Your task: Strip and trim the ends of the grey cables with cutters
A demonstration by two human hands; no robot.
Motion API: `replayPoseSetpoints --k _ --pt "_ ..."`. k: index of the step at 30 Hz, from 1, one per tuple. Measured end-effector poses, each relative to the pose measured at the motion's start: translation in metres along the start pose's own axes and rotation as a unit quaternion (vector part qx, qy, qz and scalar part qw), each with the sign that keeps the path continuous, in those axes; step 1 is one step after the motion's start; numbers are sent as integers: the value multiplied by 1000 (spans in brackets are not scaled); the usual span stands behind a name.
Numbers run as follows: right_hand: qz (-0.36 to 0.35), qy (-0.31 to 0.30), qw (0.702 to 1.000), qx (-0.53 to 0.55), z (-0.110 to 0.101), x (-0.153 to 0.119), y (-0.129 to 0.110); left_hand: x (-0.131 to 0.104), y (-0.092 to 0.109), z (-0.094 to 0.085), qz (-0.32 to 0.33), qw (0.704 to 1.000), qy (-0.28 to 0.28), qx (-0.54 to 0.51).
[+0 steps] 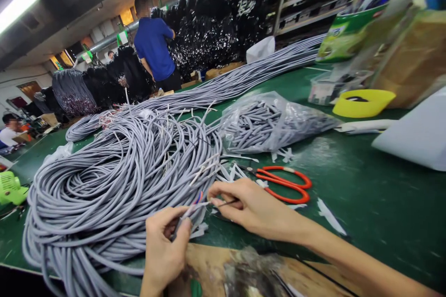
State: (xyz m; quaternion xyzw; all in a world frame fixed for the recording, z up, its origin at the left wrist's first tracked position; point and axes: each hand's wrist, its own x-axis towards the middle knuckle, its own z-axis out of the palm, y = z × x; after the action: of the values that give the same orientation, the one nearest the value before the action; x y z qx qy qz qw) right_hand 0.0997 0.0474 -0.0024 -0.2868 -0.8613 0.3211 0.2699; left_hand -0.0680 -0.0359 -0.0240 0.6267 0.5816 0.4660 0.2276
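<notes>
My left hand (165, 243) is closed round the end of a grey cable (178, 228), its thumb pressed against the fingers. Small red and blue wires (198, 197) stick out of that end, with whitish wrapping beside them. My right hand (244, 202) pinches at the tip of the whitish strand; a thin dark piece shows between its fingers, too small to name. Just beyond the right hand lie scissors with orange handles (303, 181). To the left, a large coil of grey cables (114, 181) spreads over the green table (348, 195).
A clear plastic bag (272, 123) of short grey pieces lies past the scissors. White scraps (331, 216) litter the tabletop. A yellow dish (364, 103) and a clear box (322, 88) stand at right. A stained board (212, 260) is nearest me. A person in blue (155, 46) stands behind the table.
</notes>
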Motion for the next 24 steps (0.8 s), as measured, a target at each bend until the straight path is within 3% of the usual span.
replayPoseSetpoints --k 2,4,5,7,9,10,12,15,17,20,24 --pt "-40 -25 999 -10 3 -5 -7 0 -2 2 -30 998 52 -35" --pt "-88 -23 996 -26 5 -11 -11 -1 -3 6 -17 998 67 -12" --pt "-104 -11 994 -31 6 -13 -12 -1 -3 9 7 999 52 12" --pt "-108 15 994 -30 4 -13 -8 -2 -1 12 75 995 -29 59" --pt "-81 32 996 -23 0 -10 -1 -4 1 12 133 983 -103 68" --pt "-62 33 997 -22 -2 -7 2 -4 2 11 146 981 -110 61" --pt "-31 20 999 -24 -6 -3 6 -5 1 9 128 990 -48 46" --pt "-37 -43 998 -31 -6 -4 0 -4 -3 8 32 995 89 28" --pt "-81 -80 993 -44 -2 -10 -8 -2 -5 10 10 993 112 39" --pt "-127 -58 989 -54 1 -16 -15 1 -5 13 60 992 37 100" --pt "-64 35 997 -32 -2 -9 -3 -1 -1 11 103 981 -101 128"
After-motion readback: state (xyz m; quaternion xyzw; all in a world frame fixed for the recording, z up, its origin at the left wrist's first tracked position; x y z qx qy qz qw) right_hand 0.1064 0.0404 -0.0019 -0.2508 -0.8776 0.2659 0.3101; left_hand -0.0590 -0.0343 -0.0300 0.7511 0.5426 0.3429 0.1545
